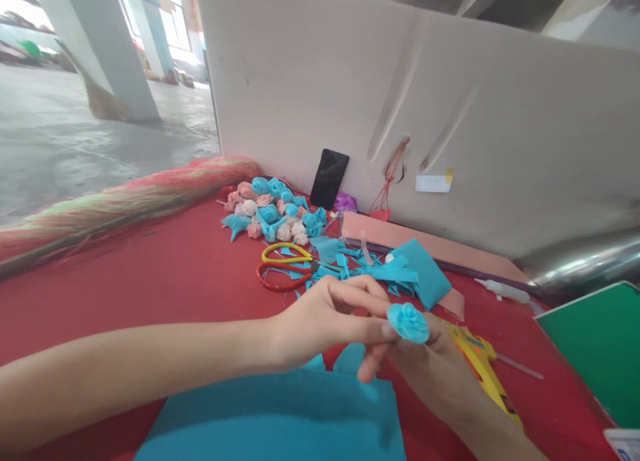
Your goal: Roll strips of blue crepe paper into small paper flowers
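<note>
A small blue crepe-paper flower [409, 322] is held up between my two hands, over the red table. My left hand [333, 318] comes in from the left and pinches the flower's near side between thumb and fingers. Behind and below the bloom, my right hand [425, 361] is closed around its base; the bloom and left fingers partly hide its fingertips. A large sheet of blue paper [280, 414] lies under my hands. Just right of my right wrist is a yellow glue gun [483, 364] with a clear glue stick [520, 366] at its back.
Scissors with yellow and red handles [285, 266] lie among blue paper scraps [350, 261]. Behind them is a pile of blue, pink and white paper flowers [273, 211]. A black phone [329, 178] leans on the pale panel [310, 81]. A green board [600, 348] stands at right.
</note>
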### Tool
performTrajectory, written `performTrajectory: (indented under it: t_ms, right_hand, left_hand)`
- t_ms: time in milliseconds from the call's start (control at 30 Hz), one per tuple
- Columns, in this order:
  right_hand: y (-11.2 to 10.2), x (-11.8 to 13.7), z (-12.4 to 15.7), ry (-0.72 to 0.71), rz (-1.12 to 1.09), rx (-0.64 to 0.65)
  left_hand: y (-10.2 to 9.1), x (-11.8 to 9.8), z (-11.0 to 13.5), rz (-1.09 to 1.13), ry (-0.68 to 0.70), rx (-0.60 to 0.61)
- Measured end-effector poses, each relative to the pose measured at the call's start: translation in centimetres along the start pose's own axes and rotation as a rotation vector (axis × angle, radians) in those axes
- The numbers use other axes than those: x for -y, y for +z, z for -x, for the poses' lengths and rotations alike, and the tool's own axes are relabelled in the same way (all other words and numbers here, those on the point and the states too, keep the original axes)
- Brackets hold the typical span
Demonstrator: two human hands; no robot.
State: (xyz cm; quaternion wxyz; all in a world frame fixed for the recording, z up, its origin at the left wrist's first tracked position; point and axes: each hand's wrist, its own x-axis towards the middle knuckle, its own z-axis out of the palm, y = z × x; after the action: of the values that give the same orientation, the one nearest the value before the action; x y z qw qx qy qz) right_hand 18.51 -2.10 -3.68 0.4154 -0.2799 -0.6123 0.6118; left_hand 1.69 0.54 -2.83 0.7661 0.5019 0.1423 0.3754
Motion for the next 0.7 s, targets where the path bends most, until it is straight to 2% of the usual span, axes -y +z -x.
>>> performTrajectory:
  t_ms: [167, 233, 367, 500, 700]
  right_hand:
    - [0.1, -0.3, 0.2, -0.06, 0.156, -0.146]
    - [0.4, -0.2, 0.4, -0.097, 0.256, -0.242]
    - [1.2, 0.5, 0.7, -0.272, 0.577, -0.404]
    - [1.8, 1.2, 0.9, -0.478, 0.819, -0.427]
    - [1.9, 1.5, 0.8, -0.627, 1.032, -0.42]
  left_hand:
    - [0.1, -0.3, -0.2, -0.044, 0.074, -0.056]
    - [0.0, -0.3, -0.4, -0.071, 0.095, -0.077]
    - [-0.2, -0.2, -0.6, -0.142, 0.146, -0.118]
    - [0.1, -0.3, -0.5, -0.226, 0.186, -0.155]
    - [0.0, -0.2, -0.5, -0.323, 0.256, -0.165]
